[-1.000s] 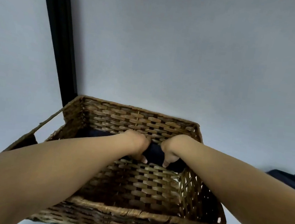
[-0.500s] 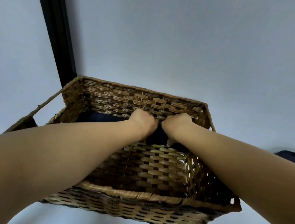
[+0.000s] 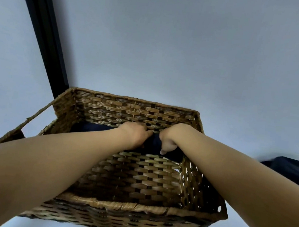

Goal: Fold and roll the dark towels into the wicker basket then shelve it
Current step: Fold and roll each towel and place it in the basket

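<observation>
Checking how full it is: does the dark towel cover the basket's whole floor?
No, the dark towel lies only along the far wall of the wicker basket; bare weave shows nearer.

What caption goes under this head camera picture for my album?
Both hands, left hand and right hand, press a dark towel against the far wall inside the wicker basket.

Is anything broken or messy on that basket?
The wicker basket looks a bit worn: its near rim is frayed, and a small hole shows at the near right corner. One dark towel lies outside, to the right. Both hands, left hand and right hand, press a rolled towel against the far wall.
</observation>
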A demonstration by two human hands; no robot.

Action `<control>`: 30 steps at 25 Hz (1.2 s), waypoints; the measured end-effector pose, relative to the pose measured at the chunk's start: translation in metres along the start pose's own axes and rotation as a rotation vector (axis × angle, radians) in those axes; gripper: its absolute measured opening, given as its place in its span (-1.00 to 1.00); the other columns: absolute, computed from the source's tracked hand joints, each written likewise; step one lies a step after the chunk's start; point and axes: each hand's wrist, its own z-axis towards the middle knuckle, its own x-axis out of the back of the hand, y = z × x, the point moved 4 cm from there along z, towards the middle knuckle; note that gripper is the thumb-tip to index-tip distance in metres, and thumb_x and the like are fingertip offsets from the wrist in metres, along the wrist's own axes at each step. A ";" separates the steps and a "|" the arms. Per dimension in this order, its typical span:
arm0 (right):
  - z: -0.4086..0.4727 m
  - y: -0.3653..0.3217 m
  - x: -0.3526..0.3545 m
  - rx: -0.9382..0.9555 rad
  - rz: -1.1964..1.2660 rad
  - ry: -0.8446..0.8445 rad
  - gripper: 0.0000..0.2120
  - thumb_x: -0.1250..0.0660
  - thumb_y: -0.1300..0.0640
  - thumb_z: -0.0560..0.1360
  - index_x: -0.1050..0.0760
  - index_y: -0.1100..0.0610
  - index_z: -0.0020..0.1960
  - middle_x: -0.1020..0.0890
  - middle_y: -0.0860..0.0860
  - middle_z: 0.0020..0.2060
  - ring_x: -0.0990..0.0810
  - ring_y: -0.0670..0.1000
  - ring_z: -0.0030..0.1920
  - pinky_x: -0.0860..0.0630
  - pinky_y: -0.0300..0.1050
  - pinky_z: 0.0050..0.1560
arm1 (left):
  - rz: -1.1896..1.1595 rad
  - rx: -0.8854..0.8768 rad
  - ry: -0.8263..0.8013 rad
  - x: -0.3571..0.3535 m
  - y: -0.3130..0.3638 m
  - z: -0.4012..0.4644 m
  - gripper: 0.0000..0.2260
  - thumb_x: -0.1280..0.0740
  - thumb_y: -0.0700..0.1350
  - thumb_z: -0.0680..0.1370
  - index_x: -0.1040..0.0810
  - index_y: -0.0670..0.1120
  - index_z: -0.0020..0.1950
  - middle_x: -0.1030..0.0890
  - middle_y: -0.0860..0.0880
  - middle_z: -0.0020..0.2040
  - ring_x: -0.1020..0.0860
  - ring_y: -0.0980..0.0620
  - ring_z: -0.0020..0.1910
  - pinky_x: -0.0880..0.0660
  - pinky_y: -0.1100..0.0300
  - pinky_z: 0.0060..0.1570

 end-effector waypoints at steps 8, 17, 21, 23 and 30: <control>-0.103 0.041 0.009 0.172 0.312 0.554 -0.66 -0.23 -0.17 0.61 -0.51 0.10 0.12 -0.60 0.03 -0.03 -0.58 0.09 -0.03 -0.46 -0.05 -0.14 | -0.020 0.164 0.054 0.098 0.012 -0.072 -0.63 -0.27 0.22 0.60 -0.47 0.00 0.25 -0.58 -0.01 0.15 -0.51 -0.05 -0.02 -0.44 0.07 -0.10; -0.187 0.125 -0.078 0.001 0.328 1.028 -0.44 -0.20 -0.21 0.61 -0.20 -0.02 0.52 -0.11 0.00 0.57 -0.32 0.12 0.40 -0.44 0.03 0.18 | -0.106 0.234 0.677 0.161 0.118 -0.095 -0.35 -0.20 0.25 0.61 -0.08 0.05 0.62 0.01 -0.01 0.67 0.04 -0.05 0.64 -0.07 -0.06 0.55; -0.203 0.190 -0.171 -0.083 0.427 0.965 -0.47 -0.19 -0.21 0.61 -0.23 -0.04 0.51 -0.14 -0.06 0.56 -0.32 0.07 0.41 -0.41 -0.02 0.20 | -0.140 0.172 0.764 0.181 0.222 -0.063 -0.33 -0.19 0.26 0.61 -0.03 0.05 0.62 0.08 -0.01 0.67 0.10 -0.05 0.64 0.01 -0.07 0.58; -0.209 0.224 -0.219 -0.147 0.486 0.947 -0.48 -0.20 -0.21 0.61 -0.27 -0.02 0.50 -0.22 -0.05 0.53 -0.35 0.08 0.38 -0.45 0.00 0.24 | -0.201 0.097 0.747 0.179 0.278 -0.036 -0.33 -0.19 0.25 0.61 -0.01 0.04 0.62 0.09 -0.01 0.66 0.09 -0.05 0.64 0.01 -0.07 0.58; -0.199 0.313 -0.387 -0.427 0.714 0.730 -0.57 -0.23 -0.21 0.59 -0.34 0.03 0.33 -0.47 0.02 0.20 -0.51 0.14 0.20 -0.51 0.09 0.15 | -0.896 -0.093 0.421 0.106 0.451 0.059 -0.34 -0.25 0.19 0.62 -0.07 0.02 0.63 -0.14 0.04 0.63 -0.15 0.01 0.59 -0.24 0.00 0.50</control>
